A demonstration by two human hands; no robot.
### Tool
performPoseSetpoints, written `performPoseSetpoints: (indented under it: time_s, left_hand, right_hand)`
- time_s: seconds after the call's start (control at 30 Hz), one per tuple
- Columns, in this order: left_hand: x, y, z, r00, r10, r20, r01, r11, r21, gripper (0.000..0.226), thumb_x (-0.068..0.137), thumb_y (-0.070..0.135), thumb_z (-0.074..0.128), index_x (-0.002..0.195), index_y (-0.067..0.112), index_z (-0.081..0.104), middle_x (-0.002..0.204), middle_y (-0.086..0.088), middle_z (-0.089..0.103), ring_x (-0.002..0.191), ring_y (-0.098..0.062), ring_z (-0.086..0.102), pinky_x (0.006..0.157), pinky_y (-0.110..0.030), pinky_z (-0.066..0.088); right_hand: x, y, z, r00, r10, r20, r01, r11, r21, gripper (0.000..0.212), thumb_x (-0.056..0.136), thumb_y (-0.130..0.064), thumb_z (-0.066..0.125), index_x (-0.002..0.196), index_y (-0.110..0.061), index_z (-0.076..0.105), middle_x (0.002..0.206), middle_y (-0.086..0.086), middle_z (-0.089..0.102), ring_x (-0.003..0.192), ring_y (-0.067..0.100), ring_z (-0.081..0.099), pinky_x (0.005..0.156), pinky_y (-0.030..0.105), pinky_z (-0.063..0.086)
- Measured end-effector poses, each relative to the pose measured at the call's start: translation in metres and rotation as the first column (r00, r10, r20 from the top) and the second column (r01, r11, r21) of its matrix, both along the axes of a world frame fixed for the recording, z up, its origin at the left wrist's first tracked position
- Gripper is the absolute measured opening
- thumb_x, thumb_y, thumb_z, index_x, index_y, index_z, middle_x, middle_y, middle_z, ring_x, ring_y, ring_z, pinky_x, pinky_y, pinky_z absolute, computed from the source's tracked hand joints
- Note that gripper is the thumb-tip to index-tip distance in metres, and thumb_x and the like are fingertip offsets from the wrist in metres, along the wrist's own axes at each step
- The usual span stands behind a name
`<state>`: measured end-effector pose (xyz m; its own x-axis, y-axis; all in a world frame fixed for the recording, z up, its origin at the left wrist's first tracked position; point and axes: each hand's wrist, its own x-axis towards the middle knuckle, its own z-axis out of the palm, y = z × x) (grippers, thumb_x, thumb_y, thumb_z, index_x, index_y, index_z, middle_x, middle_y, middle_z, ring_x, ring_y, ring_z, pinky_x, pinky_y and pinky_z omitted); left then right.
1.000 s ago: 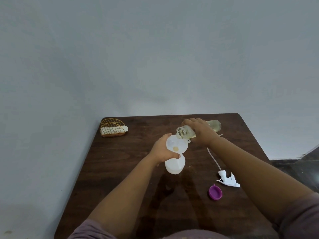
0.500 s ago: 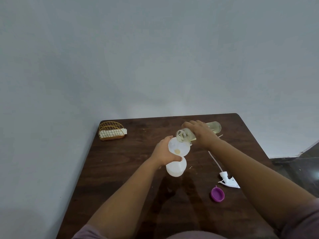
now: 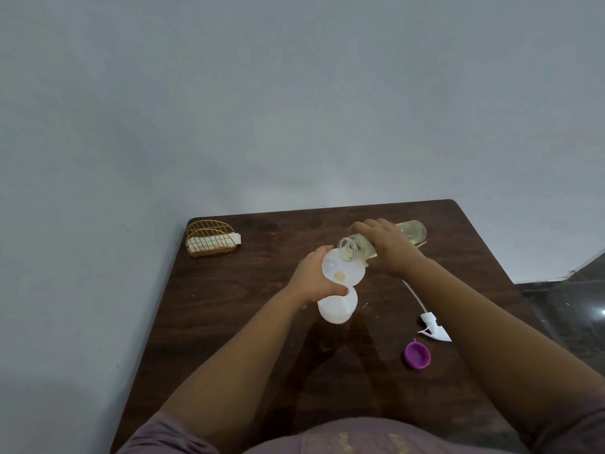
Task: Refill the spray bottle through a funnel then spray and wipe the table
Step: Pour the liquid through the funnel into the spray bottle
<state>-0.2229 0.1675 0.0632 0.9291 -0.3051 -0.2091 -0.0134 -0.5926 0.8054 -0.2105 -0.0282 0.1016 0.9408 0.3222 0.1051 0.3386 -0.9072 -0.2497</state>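
Two hands busy, head view | left hand (image 3: pixel 316 277) clasps funnel (image 3: pixel 343 268) atop spray bottle (image 3: pixel 337 305) mid-table (image 3: pixel 229 306) | right hand (image 3: pixel 388 245) grips tilted jar (image 3: pixel 357 249), pouring | bottle likely light, tippy: hold at neck | jar probably slippery: grasp mid-body.

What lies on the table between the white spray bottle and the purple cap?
Head view: nothing lies between the white spray bottle and the purple cap, only bare dark table. The detached spray head lies off to the side.
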Motion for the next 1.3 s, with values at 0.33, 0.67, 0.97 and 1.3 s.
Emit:
performPoseSetpoints:
  time_s: [0.33, 0.67, 0.97, 1.3]
  left_hand:
    - [-0.007, -0.002, 0.004, 0.999, 0.036, 0.007, -0.036, 0.999, -0.007, 0.086, 0.065, 0.028, 0.086, 0.138, 0.024, 0.042, 0.133, 0.002, 0.052, 0.117, -0.019, 0.053, 0.096, -0.042, 0.052]
    - [-0.014, -0.002, 0.006, 0.997, 0.074, 0.022, -0.074, 0.997, -0.003, 0.088, 0.063, 0.026, 0.086, 0.139, 0.022, 0.042, 0.132, 0.001, 0.054, 0.116, -0.019, 0.053, 0.092, -0.038, 0.051]
    - [-0.013, -0.003, 0.009, 0.997, 0.083, 0.003, -0.083, 0.997, 0.01, 0.093, 0.061, 0.024, 0.087, 0.142, 0.023, 0.041, 0.135, 0.002, 0.053, 0.119, -0.021, 0.052, 0.096, -0.043, 0.051]
    - [-0.011, -0.005, 0.012, 0.998, 0.06, 0.014, -0.061, 0.997, 0.04, 0.091, 0.063, 0.022, 0.088, 0.142, 0.021, 0.042, 0.134, 0.002, 0.053, 0.117, -0.021, 0.053, 0.095, -0.042, 0.051]
  right_hand:
    - [0.01, 0.0, 0.005, 0.996, 0.094, -0.003, -0.094, 0.995, -0.024, 0.05, 0.072, -0.023, 0.075, 0.116, -0.026, 0.051, 0.108, -0.003, 0.057, 0.1, 0.02, 0.05, 0.09, 0.036, 0.041]
    - [0.016, -0.002, 0.006, 0.985, 0.171, 0.008, -0.17, 0.985, -0.038, 0.049, 0.071, -0.026, 0.075, 0.114, -0.029, 0.051, 0.104, -0.005, 0.056, 0.095, 0.018, 0.048, 0.081, 0.029, 0.032]
    - [0.019, -0.006, 0.008, 0.983, 0.181, 0.0, -0.181, 0.983, -0.037, 0.046, 0.074, -0.029, 0.073, 0.115, -0.027, 0.052, 0.104, -0.004, 0.057, 0.095, 0.019, 0.048, 0.083, 0.032, 0.037]
    - [0.024, -0.009, 0.008, 0.981, 0.196, 0.009, -0.195, 0.979, -0.062, 0.047, 0.073, -0.025, 0.074, 0.114, -0.028, 0.052, 0.102, -0.005, 0.056, 0.094, 0.019, 0.049, 0.08, 0.03, 0.033]
